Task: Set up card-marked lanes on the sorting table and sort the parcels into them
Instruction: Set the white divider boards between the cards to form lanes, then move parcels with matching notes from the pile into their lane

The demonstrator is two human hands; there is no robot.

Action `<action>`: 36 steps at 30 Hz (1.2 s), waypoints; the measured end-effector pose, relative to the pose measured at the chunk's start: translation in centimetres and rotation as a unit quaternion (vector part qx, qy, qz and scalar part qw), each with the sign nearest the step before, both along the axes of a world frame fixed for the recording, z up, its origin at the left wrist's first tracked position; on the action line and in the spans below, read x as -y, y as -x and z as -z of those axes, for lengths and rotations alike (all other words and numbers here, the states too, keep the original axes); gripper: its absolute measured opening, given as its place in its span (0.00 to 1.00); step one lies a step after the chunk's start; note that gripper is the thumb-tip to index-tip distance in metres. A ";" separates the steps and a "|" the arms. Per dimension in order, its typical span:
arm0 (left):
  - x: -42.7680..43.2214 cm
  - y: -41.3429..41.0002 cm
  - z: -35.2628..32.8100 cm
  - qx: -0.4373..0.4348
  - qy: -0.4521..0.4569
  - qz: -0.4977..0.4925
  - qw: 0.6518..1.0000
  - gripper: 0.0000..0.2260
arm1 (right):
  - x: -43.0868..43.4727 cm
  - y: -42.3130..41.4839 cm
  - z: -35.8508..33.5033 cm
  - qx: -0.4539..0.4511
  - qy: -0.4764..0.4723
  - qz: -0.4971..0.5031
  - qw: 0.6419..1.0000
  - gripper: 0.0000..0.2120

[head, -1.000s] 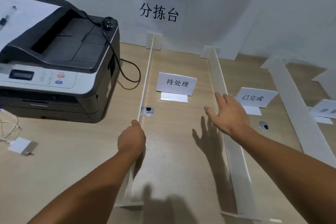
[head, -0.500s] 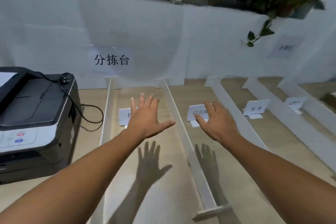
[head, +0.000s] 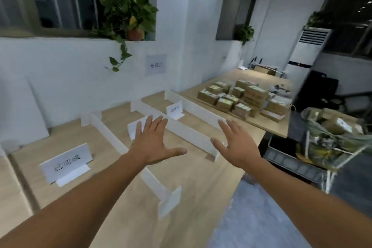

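Observation:
White dividers (head: 112,137) split the wooden sorting table (head: 191,183) into lanes. A white card (head: 66,162) stands in the near left lane, a second card (head: 134,128) sits partly behind my left hand, and a third card (head: 174,109) stands in the far lane. My left hand (head: 155,143) hovers above the middle lane with fingers spread, holding nothing. My right hand (head: 235,145) floats open near the table's right edge. Several brown parcels (head: 241,98) are stacked on a farther table at the right.
A wire cart (head: 322,147) full of bagged parcels stands right of the table, above grey floor (head: 261,217). A potted plant (head: 130,16) sits on the window sill over the white wall. A standing air conditioner (head: 306,50) is at the far right.
The view has swung right: the printer has left the frame and the parcel stacks and cart have come into view. Both hands stay open and have moved right along the lanes.

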State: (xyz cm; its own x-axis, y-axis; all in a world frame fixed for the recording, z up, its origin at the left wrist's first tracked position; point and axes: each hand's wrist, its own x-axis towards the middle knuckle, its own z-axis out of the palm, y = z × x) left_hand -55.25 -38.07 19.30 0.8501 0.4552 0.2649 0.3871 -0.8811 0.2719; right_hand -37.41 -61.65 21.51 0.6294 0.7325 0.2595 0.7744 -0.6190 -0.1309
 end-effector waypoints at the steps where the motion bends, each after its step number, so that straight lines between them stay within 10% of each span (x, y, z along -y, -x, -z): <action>1: 2.1 -3.2 0.1 0.004 0.002 0.018 1.000 0.63 | 2.8 -2.3 -0.1 -0.003 0.001 0.012 1.000 0.40; 19: 20.5 -44.2 -1.5 0.060 0.043 0.277 0.958 0.51 | 24.2 -35.6 -0.9 0.014 -0.026 0.027 0.999 0.40; 36: 20.5 -82.7 1.1 0.017 0.071 0.205 0.976 0.52 | 25.5 -77.6 3.3 -0.026 -0.036 -0.046 0.998 0.37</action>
